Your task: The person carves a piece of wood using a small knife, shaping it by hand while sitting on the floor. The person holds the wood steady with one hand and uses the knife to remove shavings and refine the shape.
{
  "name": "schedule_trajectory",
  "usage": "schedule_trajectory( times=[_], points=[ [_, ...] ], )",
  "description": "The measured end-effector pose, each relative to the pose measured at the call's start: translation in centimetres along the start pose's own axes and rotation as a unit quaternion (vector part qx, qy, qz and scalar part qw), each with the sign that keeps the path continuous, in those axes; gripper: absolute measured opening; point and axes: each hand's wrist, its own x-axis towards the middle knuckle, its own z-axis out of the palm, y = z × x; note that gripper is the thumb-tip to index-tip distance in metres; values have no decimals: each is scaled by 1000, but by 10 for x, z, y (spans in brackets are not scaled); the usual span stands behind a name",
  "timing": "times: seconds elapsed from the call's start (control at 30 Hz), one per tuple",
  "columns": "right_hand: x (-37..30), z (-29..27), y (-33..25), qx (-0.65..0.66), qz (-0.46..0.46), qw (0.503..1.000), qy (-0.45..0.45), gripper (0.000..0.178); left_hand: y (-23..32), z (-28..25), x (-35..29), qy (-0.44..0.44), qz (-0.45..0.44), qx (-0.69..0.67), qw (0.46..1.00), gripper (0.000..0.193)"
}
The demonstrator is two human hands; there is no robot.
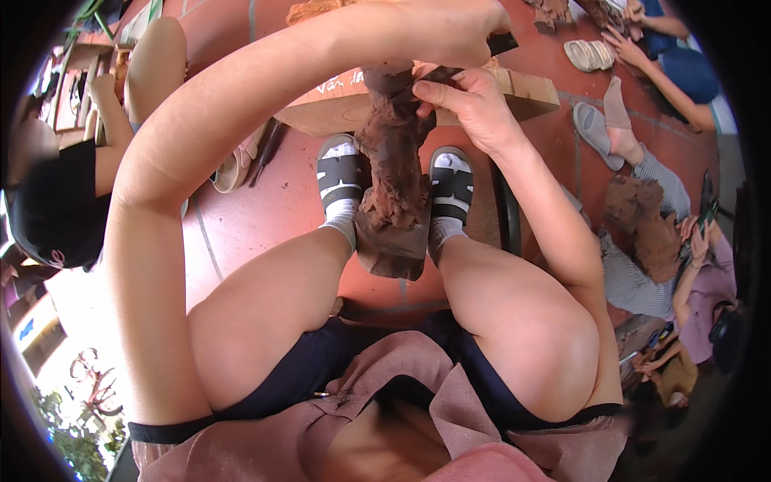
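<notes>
A dark reddish-brown carved wood figure (393, 161) stands upright between my feet, with a flat-sided base toward me. My left hand (462, 36) reaches across above its top, the fingers curled closed. From that fist juts a dark flat piece (503, 43) whose kind I cannot make out. Just right of the figure's upper end, my right hand (478, 104) pinches a thin dark strip (440, 74) between thumb and fingers. The left arm partly covers the area behind the figure, and whether the two dark pieces join is hidden.
A pale wooden block (526, 95) with handwriting lies behind the figure on red floor tiles. My sandalled feet (341, 177) flank the figure. A dark pointed tool (265, 153) lies at left. Other people sit close on both sides; another brown carving (646, 221) is at right.
</notes>
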Motion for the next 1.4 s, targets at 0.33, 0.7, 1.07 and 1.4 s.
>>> schedule_trajectory(
  times=[0.33, 0.7, 1.07, 1.4],
  points=[
    [5, -9, 9, 44, 60, 997, -22, 23, -34, 32, 25, 44, 40, -34, 998, 30],
    [9, -8, 8, 0, 1, 999, -47, 19, -49, 29, 15, -30, -37, -279, 959, 26],
    [15, -7, 3, -43, 35, 998, -26, 18, -66, 25, 18, -58, -74, -343, 935, 27],
    [11, -5, 2, -54, 15, 998, -14, 16, -69, 25, 16, -92, -86, -391, 912, 26]
  ],
)
